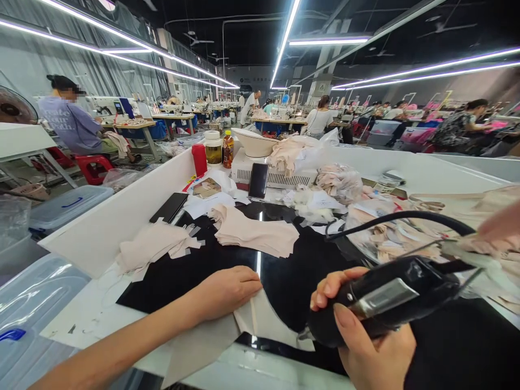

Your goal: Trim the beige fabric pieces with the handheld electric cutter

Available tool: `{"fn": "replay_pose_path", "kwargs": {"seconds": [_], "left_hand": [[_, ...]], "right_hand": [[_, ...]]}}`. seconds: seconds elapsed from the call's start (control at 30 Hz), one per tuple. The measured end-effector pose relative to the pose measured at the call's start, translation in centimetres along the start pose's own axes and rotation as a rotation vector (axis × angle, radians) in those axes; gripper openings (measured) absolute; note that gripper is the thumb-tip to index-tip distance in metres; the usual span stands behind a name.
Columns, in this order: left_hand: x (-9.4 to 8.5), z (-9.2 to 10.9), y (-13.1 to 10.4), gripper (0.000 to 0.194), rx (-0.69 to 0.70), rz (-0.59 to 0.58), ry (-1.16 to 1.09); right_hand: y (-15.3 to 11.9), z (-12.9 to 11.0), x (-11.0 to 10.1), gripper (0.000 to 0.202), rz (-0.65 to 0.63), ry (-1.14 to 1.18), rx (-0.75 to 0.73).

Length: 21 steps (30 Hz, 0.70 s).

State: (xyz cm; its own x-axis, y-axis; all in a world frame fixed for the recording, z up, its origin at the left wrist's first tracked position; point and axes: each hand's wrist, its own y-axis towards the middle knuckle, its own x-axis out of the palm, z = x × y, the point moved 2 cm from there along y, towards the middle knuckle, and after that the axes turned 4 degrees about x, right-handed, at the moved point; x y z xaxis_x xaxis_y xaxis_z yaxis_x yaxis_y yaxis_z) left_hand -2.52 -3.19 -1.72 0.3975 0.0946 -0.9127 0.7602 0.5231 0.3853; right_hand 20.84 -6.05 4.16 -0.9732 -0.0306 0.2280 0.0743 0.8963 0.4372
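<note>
My left hand (231,292) is closed on the upper edge of a beige fabric piece (266,322) lying over the front of the black work surface. My right hand (377,346) wraps around a black corded hand tool (390,295) with a silvery plate on its side. The tool's small metal tip points left and down, at the fabric's right end; whether it touches is unclear. Beyond my left hand lies a stack of cut beige fabric pieces (254,233). Farther left is a second, looser fabric stack (156,244).
The tool's black cable (402,215) arches to the right. A phone (258,180) leans against a white vented box, near a jar (213,147) and a bottle (228,149). Bagged fabric (382,227) heaps at right, beside a blurred skin-coloured shape. A low white wall (117,216) edges the left.
</note>
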Motion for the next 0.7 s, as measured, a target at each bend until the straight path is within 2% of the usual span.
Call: {"fn": "replay_pose_path", "kwargs": {"seconds": [0.33,0.53,0.7], "left_hand": [[0.0,0.1,-0.3,0.024,0.042,-0.003,0.008],[0.2,0.3,-0.3,0.023,0.045,0.015,0.018],[0.7,0.2,-0.7,0.025,-0.016,0.07,-0.025]], "right_hand": [[0.0,-0.6,-0.6,0.024,0.016,-0.017,0.059],[2.1,-0.7,1.3,0.032,0.127,0.078,0.023],[4.1,1.1,3.5,0.035,0.185,0.138,0.012]]}}
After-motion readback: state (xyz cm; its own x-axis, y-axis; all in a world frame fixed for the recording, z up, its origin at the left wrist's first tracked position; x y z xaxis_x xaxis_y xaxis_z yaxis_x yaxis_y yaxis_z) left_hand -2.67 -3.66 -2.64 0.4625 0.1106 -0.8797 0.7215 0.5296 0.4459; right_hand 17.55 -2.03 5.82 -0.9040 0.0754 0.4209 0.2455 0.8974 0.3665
